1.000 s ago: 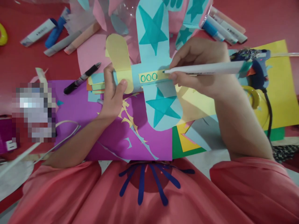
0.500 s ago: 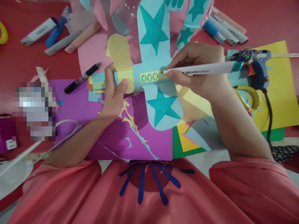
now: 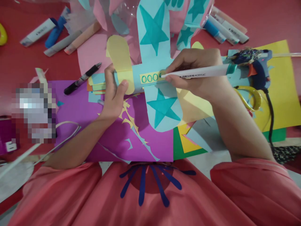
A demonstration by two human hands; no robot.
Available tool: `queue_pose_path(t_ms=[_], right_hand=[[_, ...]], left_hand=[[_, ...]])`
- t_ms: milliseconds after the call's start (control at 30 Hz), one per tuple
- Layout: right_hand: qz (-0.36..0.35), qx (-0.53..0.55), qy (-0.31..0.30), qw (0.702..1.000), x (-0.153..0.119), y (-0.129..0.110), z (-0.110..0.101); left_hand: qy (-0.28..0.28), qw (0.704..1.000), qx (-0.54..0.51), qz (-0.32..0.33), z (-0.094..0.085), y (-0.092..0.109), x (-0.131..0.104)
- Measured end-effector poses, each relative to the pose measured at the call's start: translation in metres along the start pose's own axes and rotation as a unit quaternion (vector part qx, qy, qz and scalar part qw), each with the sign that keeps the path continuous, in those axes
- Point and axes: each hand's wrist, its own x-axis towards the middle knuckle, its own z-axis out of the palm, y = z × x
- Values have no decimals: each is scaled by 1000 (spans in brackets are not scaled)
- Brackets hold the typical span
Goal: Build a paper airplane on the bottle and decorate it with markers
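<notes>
My right hand (image 3: pixel 195 73) pinches a white acrylic marker (image 3: pixel 202 72), its teal tip touching a small yellow paper strip (image 3: pixel 149 78). Round teal outlines run along that strip, with a fresh mark under the tip. The strip sits on the body of a light-blue paper airplane (image 3: pixel 138 70), whose wings carry teal stars. My left hand (image 3: pixel 115 92) grips the plane's other end, thumb pressed on a yellow rounded paper piece (image 3: pixel 119 56) that crosses the body. Part of the plane is hidden behind my right hand.
Several markers (image 3: pixel 39 31) lie at the back left, more (image 3: pixel 228 29) at the back right. A black pen (image 3: pixel 82 78) rests left of my left hand. The glue gun (image 3: pixel 261 67) and yellow-handled scissors (image 3: pixel 252 97) lie at right. Paper scraps (image 3: pixel 131 122) litter the purple sheet (image 3: pixel 94 150).
The marker tip has moved slightly left and down on the yellow strip, and a new teal mark shows beside the round outlines. My left hand keeps its hold.
</notes>
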Motion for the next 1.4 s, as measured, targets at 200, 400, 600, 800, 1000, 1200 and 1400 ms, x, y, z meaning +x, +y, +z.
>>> queue_pose_path(t_ms=[200,400,600,800,1000,1200,1400], right_hand=[[38,6,-15,999,1,0,-3],[49,55,-15,997,3,-3,-5],[51,25,19,998,4,-5,-3],[42,-42,32,998,4,-3,-2],[43,-37,38,998,3,-2,0],[48,21,50,997,5,-5,1],[75,66,49,994,8,-7,-11]], left_hand=[[5,1000,11,21,0,-4,-1],[20,1000,9,9,4,-3,-1],[14,1000,13,-8,3,2,-2],[2,1000,10,-17,0,5,-1],[16,1000,7,-3,3,0,0],[21,1000,6,8,4,-1,0],[25,999,3,-23,3,0,0]])
